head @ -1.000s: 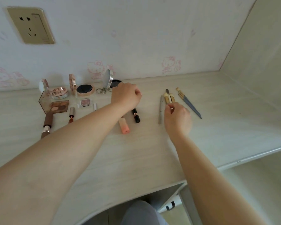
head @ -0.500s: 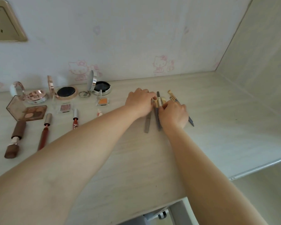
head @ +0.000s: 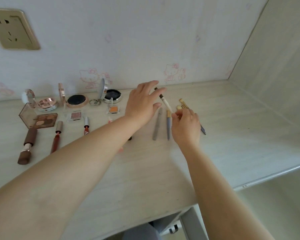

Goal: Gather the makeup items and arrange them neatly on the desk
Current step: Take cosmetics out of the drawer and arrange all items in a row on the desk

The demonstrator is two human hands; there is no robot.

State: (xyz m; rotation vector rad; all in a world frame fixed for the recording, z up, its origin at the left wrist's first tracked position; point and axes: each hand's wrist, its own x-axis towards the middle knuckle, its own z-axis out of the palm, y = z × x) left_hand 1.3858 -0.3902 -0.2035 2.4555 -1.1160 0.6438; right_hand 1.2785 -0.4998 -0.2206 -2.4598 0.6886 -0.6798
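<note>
Your left hand [head: 142, 103] has lifted away, fingers spread; your right hand [head: 186, 124] now pinches the white brush [head: 164, 101] above the counter [head: 145, 170].

A white-handled makeup brush [head: 164, 100] with a dark tip is lifted off the table [head: 145, 167], tilted, its lower end pinched by the right hand [head: 186, 126]. Below it a grey pencil [head: 157, 126] and a blue-handled brush [head: 168, 124] lie side by side, close but apart. Further brushes [head: 183, 103] lie partly hidden behind the right hand. At the left, three open compacts [head: 76, 99] stand near the wall, with an eyeshadow palette [head: 45, 120], small eyeshadow pots [head: 75, 116] and lipsticks [head: 27, 146] laid before them.
</note>
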